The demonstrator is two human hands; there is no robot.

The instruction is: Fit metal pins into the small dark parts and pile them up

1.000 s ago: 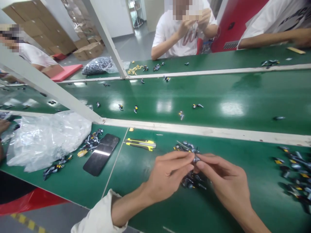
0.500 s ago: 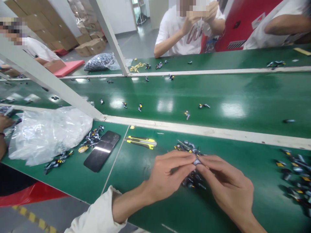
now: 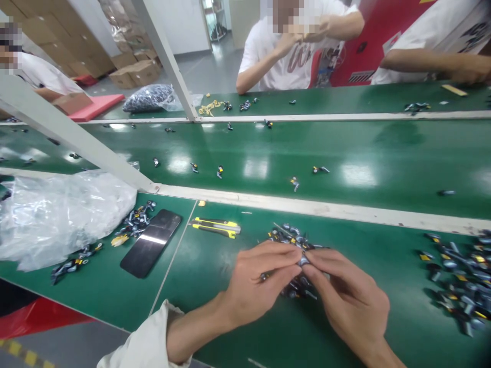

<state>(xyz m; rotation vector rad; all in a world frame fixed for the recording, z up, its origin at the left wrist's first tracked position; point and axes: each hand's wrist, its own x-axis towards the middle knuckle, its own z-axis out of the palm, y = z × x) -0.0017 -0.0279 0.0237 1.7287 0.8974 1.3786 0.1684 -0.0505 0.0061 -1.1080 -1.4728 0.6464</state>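
Note:
Between the fingertips of both hands is a small grey metallic part (image 3: 303, 260), mostly covered by the fingers. My left hand (image 3: 259, 281) pinches it from the left, thumb and forefinger closed. From the other side, my right hand (image 3: 347, 289) grips the same part with thumb and forefinger. Beneath and behind the fingers lies a pile of small dark and grey parts with yellow bits (image 3: 286, 232), partly hidden by my hands. A second pile of similar parts (image 3: 460, 276) spreads out at the right of the green table.
A yellow-black utility knife (image 3: 217, 226) and a black phone (image 3: 151, 244) lie to the left. Beyond them sits a clear plastic bag (image 3: 65, 209). A white rail (image 3: 245, 199) borders the green belt (image 3: 345, 148), which carries scattered parts. Co-workers sit across and at far left.
The view has shifted slightly to the right, so most things appear further left. Both hands keep their pinch on the small part. The co-worker opposite has lowered their hands a little.

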